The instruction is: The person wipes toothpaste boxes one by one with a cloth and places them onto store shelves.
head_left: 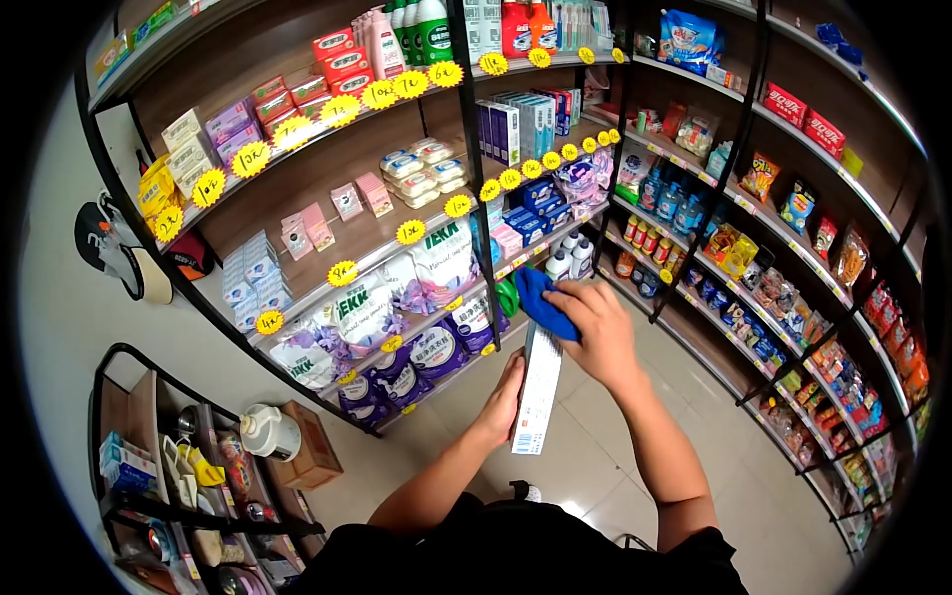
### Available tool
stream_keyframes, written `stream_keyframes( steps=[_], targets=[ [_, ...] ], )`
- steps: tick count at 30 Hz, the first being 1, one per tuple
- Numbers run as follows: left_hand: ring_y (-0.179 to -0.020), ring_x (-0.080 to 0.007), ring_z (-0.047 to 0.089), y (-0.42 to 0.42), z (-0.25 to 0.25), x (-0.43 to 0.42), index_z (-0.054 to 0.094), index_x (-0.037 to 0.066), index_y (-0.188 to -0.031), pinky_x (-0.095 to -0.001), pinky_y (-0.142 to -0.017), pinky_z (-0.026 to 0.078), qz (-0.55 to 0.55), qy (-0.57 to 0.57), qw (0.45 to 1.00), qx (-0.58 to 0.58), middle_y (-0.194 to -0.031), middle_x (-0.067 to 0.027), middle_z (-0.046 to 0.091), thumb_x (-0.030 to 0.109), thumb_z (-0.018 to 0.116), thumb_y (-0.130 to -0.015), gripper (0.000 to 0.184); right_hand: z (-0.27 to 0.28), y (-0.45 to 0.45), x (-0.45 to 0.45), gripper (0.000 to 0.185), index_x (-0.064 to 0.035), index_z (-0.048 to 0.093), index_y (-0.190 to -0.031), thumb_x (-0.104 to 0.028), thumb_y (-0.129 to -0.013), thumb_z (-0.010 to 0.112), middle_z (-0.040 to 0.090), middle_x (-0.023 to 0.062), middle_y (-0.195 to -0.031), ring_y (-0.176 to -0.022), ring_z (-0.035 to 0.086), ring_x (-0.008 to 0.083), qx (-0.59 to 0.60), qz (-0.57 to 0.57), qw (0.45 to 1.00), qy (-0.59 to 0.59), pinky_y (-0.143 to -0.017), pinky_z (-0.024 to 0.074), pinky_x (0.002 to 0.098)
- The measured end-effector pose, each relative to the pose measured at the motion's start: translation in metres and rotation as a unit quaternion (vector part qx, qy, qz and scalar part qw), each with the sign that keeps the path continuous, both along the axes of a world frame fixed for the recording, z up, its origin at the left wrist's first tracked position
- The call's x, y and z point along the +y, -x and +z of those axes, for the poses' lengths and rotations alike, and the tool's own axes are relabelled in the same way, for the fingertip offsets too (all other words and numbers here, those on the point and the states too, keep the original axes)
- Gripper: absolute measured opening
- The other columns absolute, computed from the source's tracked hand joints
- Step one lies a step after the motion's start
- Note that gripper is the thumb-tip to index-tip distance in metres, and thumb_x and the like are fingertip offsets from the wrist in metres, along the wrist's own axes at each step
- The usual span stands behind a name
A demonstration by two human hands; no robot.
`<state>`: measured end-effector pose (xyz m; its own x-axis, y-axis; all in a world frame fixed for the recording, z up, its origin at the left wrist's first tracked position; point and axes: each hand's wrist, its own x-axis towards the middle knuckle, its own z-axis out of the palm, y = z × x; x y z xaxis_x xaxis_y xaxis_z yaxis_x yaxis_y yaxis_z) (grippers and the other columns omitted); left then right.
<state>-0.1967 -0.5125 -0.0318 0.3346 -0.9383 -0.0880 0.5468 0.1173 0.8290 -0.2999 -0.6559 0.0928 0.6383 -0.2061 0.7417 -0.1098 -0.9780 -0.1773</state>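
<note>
My left hand [504, 400] grips a long, slim white carton [537, 397] from its left side. The carton is tilted, its printed face and a barcode near the lower end showing; it resembles a toothpaste box, but its kind cannot be read. A blue cloth [543, 305] is bunched in my right hand [602, 332], whose fingers close over it. That cloth lies against the carton's upper end and hides it. Both hands are in front of my body, above the tiled floor.
Shelves ahead hold boxed toothpaste [499, 132], soap packs [424, 171] and detergent bags [363, 312]. Snack bags [759, 177] fill the curved shelving at right. A low rack [149, 421] and a cardboard box [309, 446] stand at left. Caps [114, 243] hang on the wall.
</note>
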Motion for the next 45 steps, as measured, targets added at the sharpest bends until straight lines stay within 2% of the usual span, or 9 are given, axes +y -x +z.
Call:
stream_keyframes(
  steps=[15, 23, 27, 31, 34, 36, 37, 41, 45],
  targets=[
    [-0.123, -0.0157, 0.058, -0.003, -0.007, -0.086, 0.039, 0.018, -0.149, -0.0331, -0.1, 0.051, -0.076, 0.031, 0.995, 0.061, -0.136, -0.003, 0.056, 0.053, 0.043, -0.105, 0.056, -0.034, 0.045, -0.016, 0.052, -0.0171, 0.069, -0.118, -0.014, -0.067, 0.08, 0.065, -0.0015, -0.123, -0.096, 0.061, 0.0233, 0.055, -0.031, 0.998, -0.016, -0.067, 0.0583, 0.0348],
    [-0.099, -0.0165, 0.063, -0.042, -0.005, -0.15, 0.057, 0.009, -0.128, -0.0342, -0.086, 0.054, -0.09, 0.024, 0.983, 0.16, -0.109, -0.0041, 0.065, 0.05, 0.051, -0.104, 0.048, -0.079, 0.048, -0.003, 0.061, -0.0174, 0.068, -0.121, -0.012, -0.062, 0.079, 0.063, -0.0016, -0.124, -0.095, 0.06, 0.0217, 0.112, -0.026, 0.991, -0.062, -0.067, 0.0581, 0.0328],
    [-0.096, -0.0275, 0.07, -0.072, -0.011, -0.177, 0.05, 0.005, -0.13, -0.0474, -0.079, 0.062, -0.11, -0.03, 0.988, 0.102, -0.108, -0.0138, 0.063, 0.046, 0.066, -0.096, 0.055, -0.087, 0.03, -0.013, 0.062, -0.017, 0.068, -0.121, -0.013, -0.061, 0.081, 0.063, -0.0016, -0.125, -0.095, 0.06, 0.0216, 0.129, -0.038, 0.988, -0.076, -0.069, 0.0577, 0.0325],
    [-0.098, -0.0302, 0.07, -0.098, -0.02, -0.2, 0.045, 0.006, -0.131, -0.0448, -0.081, 0.061, -0.133, -0.009, 0.985, 0.109, -0.113, -0.0172, 0.064, 0.041, 0.066, -0.096, 0.053, -0.092, 0.003, -0.031, 0.062, -0.0167, 0.068, -0.121, -0.014, -0.061, 0.082, 0.063, -0.0016, -0.126, -0.096, 0.06, 0.0212, 0.172, -0.06, 0.981, -0.061, -0.071, 0.0573, 0.0321],
    [-0.096, -0.0276, 0.07, -0.12, -0.028, -0.217, 0.047, 0.007, -0.13, -0.0415, -0.082, 0.06, -0.16, -0.006, 0.987, 0.029, -0.115, -0.0162, 0.065, 0.049, 0.057, -0.1, 0.053, -0.096, -0.019, -0.048, 0.059, -0.0164, 0.068, -0.121, -0.015, -0.064, 0.08, 0.063, -0.0019, -0.126, -0.097, 0.059, 0.0207, 0.19, -0.075, 0.978, -0.04, -0.072, 0.0567, 0.0311],
    [-0.102, -0.0332, 0.069, -0.136, -0.033, -0.229, 0.046, 0.009, -0.139, -0.0467, -0.089, 0.058, -0.243, 0.007, 0.962, 0.127, -0.118, -0.021, 0.066, 0.061, 0.037, -0.103, 0.064, -0.096, -0.034, -0.062, 0.055, -0.0165, 0.068, -0.122, -0.014, -0.068, 0.076, 0.063, -0.0022, -0.126, -0.097, 0.059, 0.0208, 0.156, -0.107, 0.982, 0.005, -0.071, 0.0561, 0.0304],
    [-0.108, -0.0294, 0.067, -0.132, -0.008, -0.223, 0.046, 0.009, -0.141, -0.0451, -0.094, 0.056, -0.208, 0.002, 0.976, 0.057, -0.123, -0.0178, 0.064, 0.066, 0.026, -0.103, 0.071, -0.089, -0.04, -0.07, 0.053, -0.0166, 0.068, -0.122, -0.014, -0.07, 0.074, 0.063, -0.0022, -0.125, -0.096, 0.06, 0.0209, 0.149, -0.115, 0.982, 0.01, -0.071, 0.0558, 0.0304],
    [-0.121, -0.0206, 0.06, -0.139, -0.011, -0.229, 0.046, 0.013, -0.143, -0.0387, -0.106, 0.048, -0.22, 0.033, 0.973, 0.067, -0.13, -0.0077, 0.061, 0.069, 0.022, -0.102, 0.074, -0.069, -0.064, -0.113, 0.06, -0.019, 0.07, -0.121, -0.009, -0.063, 0.078, 0.065, -0.0015, -0.124, -0.095, 0.06, 0.0245, 0.093, -0.17, 0.981, -0.006, -0.071, 0.0554, 0.0346],
    [-0.107, -0.0252, 0.067, -0.142, -0.005, -0.239, 0.036, 0.01, -0.147, -0.0463, -0.092, 0.057, -0.232, 0.022, 0.972, 0.027, -0.124, -0.0107, 0.062, 0.073, 0.018, -0.099, 0.081, -0.036, -0.084, -0.163, 0.056, -0.0137, 0.071, -0.116, -0.006, -0.061, 0.08, 0.068, 0.0031, -0.118, -0.096, 0.061, 0.0274, 0.04, -0.187, 0.981, -0.013, -0.076, 0.0547, 0.0366]
  ],
)
